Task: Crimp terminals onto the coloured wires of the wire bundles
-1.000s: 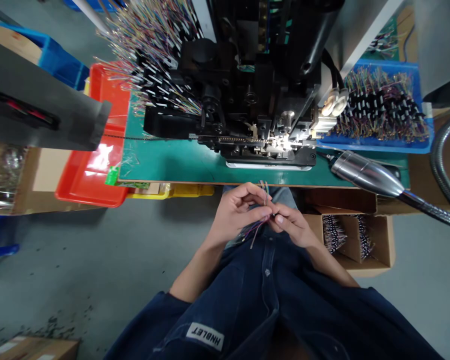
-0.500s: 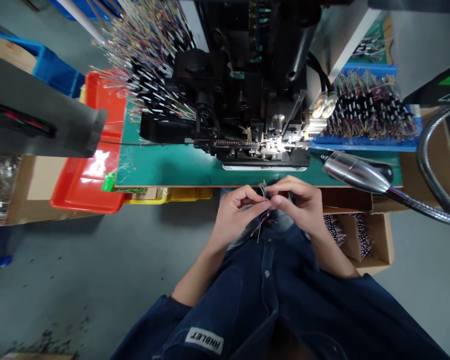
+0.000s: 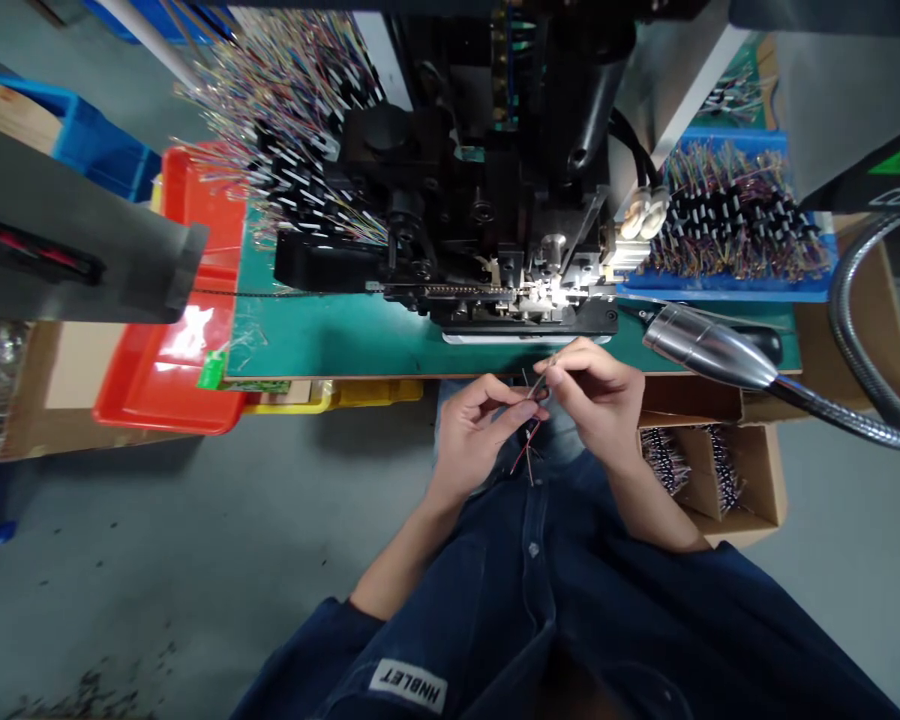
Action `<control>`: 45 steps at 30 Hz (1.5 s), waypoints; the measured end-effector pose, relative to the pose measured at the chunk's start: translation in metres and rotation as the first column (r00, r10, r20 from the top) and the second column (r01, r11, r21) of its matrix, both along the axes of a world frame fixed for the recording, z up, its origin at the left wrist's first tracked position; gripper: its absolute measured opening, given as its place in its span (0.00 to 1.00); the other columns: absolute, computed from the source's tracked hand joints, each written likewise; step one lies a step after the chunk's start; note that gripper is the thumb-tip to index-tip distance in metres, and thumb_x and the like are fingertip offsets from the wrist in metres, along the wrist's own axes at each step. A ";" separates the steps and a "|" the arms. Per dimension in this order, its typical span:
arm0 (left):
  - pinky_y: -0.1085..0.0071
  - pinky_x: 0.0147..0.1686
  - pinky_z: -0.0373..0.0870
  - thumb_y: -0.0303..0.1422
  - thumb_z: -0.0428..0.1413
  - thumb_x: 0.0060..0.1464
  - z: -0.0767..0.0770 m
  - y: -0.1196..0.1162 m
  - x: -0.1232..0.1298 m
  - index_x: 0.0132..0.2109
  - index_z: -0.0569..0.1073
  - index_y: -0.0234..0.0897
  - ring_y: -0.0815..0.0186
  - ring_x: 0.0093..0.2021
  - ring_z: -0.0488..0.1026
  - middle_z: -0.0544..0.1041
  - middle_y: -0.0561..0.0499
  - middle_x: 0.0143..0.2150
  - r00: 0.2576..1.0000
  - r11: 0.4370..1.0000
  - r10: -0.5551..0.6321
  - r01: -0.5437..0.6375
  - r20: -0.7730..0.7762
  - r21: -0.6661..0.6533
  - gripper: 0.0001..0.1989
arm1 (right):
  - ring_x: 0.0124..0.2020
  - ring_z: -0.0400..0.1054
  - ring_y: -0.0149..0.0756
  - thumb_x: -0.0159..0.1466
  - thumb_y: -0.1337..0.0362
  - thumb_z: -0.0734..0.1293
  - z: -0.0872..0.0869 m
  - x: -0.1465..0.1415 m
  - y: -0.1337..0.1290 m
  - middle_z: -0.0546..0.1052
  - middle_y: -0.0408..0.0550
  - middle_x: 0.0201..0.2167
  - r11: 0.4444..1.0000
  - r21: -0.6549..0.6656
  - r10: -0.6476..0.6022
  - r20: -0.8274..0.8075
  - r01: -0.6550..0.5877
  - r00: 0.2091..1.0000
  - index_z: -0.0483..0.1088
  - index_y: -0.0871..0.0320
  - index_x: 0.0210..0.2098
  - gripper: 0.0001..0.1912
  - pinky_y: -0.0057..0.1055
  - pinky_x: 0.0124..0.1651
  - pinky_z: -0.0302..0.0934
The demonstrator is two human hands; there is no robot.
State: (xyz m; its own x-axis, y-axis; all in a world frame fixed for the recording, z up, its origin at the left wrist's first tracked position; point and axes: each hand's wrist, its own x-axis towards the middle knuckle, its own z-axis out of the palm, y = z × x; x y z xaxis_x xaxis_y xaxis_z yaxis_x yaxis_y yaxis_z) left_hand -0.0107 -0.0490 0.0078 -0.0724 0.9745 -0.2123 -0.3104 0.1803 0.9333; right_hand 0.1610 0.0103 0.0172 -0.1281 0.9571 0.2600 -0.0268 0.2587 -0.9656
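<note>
Between both hands is a small wire bundle [image 3: 526,452], its thin red, white and dark ends hanging below the fingers. My left hand [image 3: 484,420] pinches the bundle between thumb and forefinger. The thumb and forefinger of my right hand [image 3: 596,392] are closed on wire ends at the bundle's top, drawn up and to the right. Just beyond the hands stands a black crimping machine [image 3: 529,315] with a brightly lit head, on a green bench top [image 3: 345,340].
Wire bundles fill a blue tray [image 3: 750,290] at right, beside a silver flexible lamp [image 3: 709,345]. A red tray [image 3: 169,400] sits left, near a heap of wires [image 3: 292,120]. A cardboard box [image 3: 765,490] with more bundles is lower right.
My right hand has shifted slightly up, its fingertips now drawing wire ends out from the bundle's top. The upper ends, earlier fanned upright, now slant to the right.
</note>
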 end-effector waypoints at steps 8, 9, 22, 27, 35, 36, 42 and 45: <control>0.65 0.43 0.85 0.45 0.80 0.60 -0.005 0.002 -0.001 0.35 0.79 0.41 0.61 0.36 0.88 0.89 0.51 0.36 0.996 1.000 -0.027 0.027 0.083 0.001 0.21 | 0.34 0.75 0.36 0.75 0.56 0.81 -0.002 0.008 0.000 0.84 0.45 0.35 0.972 -0.067 0.222 -0.031 -0.224 0.975 0.93 0.47 0.50 0.07 0.35 0.35 0.66; 0.66 0.44 0.85 0.45 0.81 0.59 -0.005 0.003 -0.001 0.35 0.79 0.40 0.62 0.35 0.87 0.89 0.52 0.36 0.997 1.000 -0.028 0.027 0.077 0.015 0.21 | 0.33 0.75 0.35 0.75 0.58 0.82 -0.001 0.007 -0.001 0.83 0.44 0.34 0.967 -0.065 0.244 -0.043 -0.246 0.969 0.93 0.47 0.49 0.05 0.34 0.35 0.66; 0.67 0.49 0.81 0.38 0.77 0.65 -0.004 0.006 -0.012 0.43 0.88 0.43 0.61 0.43 0.87 0.90 0.51 0.41 0.949 0.969 -0.006 0.083 -0.314 0.232 0.08 | 0.30 0.75 0.36 0.74 0.60 0.81 0.012 -0.002 0.004 0.85 0.45 0.32 0.995 0.013 0.100 -0.023 -0.100 0.995 0.92 0.48 0.40 0.05 0.36 0.33 0.67; 0.71 0.36 0.79 0.40 0.80 0.61 -0.004 0.008 -0.003 0.41 0.88 0.42 0.64 0.33 0.84 0.88 0.53 0.35 0.984 0.985 0.056 -0.027 -0.169 0.170 0.11 | 0.31 0.74 0.37 0.75 0.62 0.80 0.014 -0.001 0.005 0.85 0.45 0.32 0.993 0.005 0.117 0.003 -0.117 0.993 0.93 0.47 0.49 0.06 0.36 0.35 0.66; 0.68 0.38 0.85 0.44 0.78 0.65 -0.014 0.013 0.008 0.39 0.84 0.41 0.64 0.31 0.84 0.86 0.53 0.33 0.995 0.992 0.068 -0.075 0.068 0.106 0.15 | 0.25 0.73 0.34 0.77 0.58 0.78 0.010 -0.003 0.005 0.83 0.43 0.28 0.981 -0.142 0.132 -0.022 -0.134 0.991 0.93 0.50 0.47 0.08 0.33 0.30 0.68; 0.69 0.38 0.85 0.44 0.78 0.65 -0.015 0.014 0.009 0.39 0.83 0.41 0.64 0.33 0.84 0.86 0.53 0.35 0.995 0.990 0.081 -0.088 0.065 0.111 0.16 | 0.25 0.73 0.34 0.77 0.59 0.78 0.011 -0.004 0.006 0.83 0.43 0.28 0.982 -0.143 0.123 -0.020 -0.125 0.992 0.93 0.50 0.45 0.08 0.33 0.31 0.68; 0.68 0.43 0.85 0.44 0.77 0.66 -0.018 0.020 0.010 0.43 0.83 0.41 0.62 0.39 0.88 0.87 0.52 0.38 0.984 0.973 0.167 -0.174 0.063 0.149 0.15 | 0.24 0.71 0.33 0.73 0.57 0.79 0.013 -0.014 0.017 0.83 0.43 0.26 0.964 -0.253 0.064 -0.086 -0.084 0.994 0.93 0.51 0.39 0.09 0.33 0.31 0.70; 0.68 0.39 0.85 0.43 0.78 0.66 -0.020 0.025 0.013 0.42 0.83 0.41 0.62 0.36 0.87 0.87 0.52 0.37 0.977 0.964 0.200 -0.209 0.072 0.165 0.15 | 0.22 0.68 0.32 0.73 0.54 0.79 0.007 -0.019 0.021 0.79 0.41 0.21 0.936 -0.339 0.050 -0.151 -0.099 0.987 0.93 0.52 0.38 0.11 0.32 0.29 0.67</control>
